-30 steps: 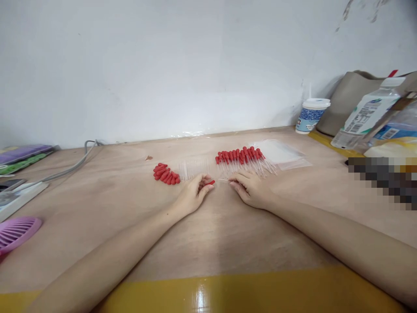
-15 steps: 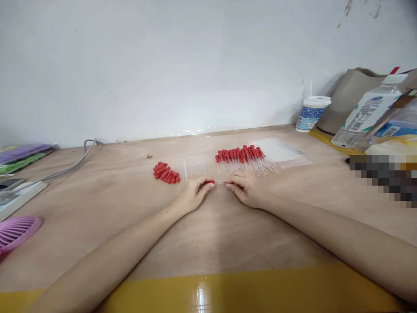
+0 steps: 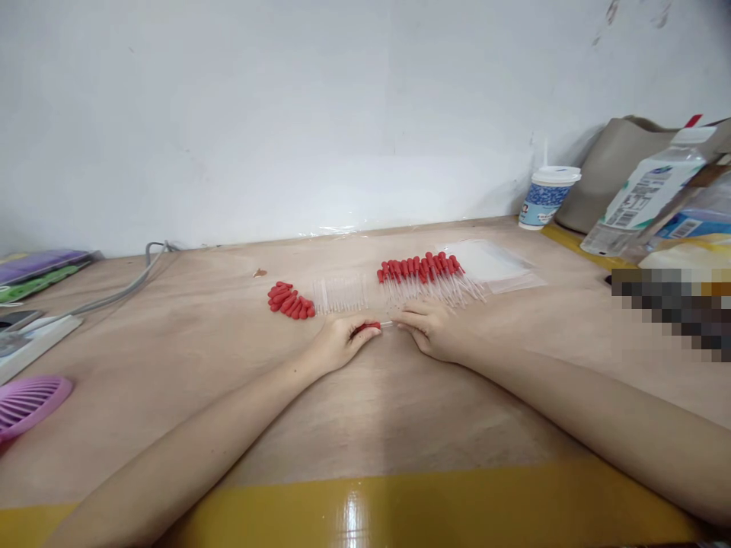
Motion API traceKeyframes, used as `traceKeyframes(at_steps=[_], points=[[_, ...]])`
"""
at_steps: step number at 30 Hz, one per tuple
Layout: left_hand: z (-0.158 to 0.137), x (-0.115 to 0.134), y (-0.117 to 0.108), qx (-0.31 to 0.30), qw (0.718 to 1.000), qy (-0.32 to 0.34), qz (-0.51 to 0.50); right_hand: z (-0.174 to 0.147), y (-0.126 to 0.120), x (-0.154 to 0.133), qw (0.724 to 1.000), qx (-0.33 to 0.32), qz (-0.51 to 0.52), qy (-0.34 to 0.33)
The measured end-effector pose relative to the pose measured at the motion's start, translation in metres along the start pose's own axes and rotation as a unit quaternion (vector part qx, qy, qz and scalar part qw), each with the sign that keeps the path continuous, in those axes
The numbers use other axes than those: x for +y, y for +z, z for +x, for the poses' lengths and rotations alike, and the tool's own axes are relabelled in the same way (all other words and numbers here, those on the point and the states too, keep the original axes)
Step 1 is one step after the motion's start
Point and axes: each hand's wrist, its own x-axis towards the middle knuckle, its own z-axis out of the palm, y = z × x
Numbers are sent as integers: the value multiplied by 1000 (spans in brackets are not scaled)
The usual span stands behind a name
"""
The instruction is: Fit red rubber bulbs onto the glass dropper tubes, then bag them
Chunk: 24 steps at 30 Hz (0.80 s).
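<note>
Between thumb and fingers, my left hand (image 3: 341, 340) pinches a red rubber dropper bulb (image 3: 370, 326). A thin clear dropper tube (image 3: 387, 324) sticks out of the bulb's right end, and its far end is in the closed fingertips of my right hand (image 3: 429, 329). Loose red bulbs (image 3: 291, 302) lie in a small pile to the left. Just behind my left hand is a row of clear tubes (image 3: 340, 294). Behind my right hand lie several droppers (image 3: 423, 274) with red bulbs fitted on their tubes.
Clear plastic bags (image 3: 492, 262) lie behind the droppers. A paper cup (image 3: 549, 198), a plastic bottle (image 3: 648, 194) and a grey bin (image 3: 605, 167) stand at the right. On the left are a grey cable (image 3: 122, 293), a power strip (image 3: 43, 346) and a pink fan (image 3: 34, 403).
The bulb and tube have shifted slightly toward me and to the right. My left fingers have opened a little around the bulb, showing more of it.
</note>
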Motion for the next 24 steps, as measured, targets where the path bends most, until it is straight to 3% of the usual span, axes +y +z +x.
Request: traceKeyframes(at_steps=[13, 24], points=[[-2, -6, 2, 45, 993, -63, -88, -1, -8, -5, 995, 33, 85, 48], [-2, -3, 3, 29, 989, -68, -128, 1, -3, -8, 997, 8, 59, 42]])
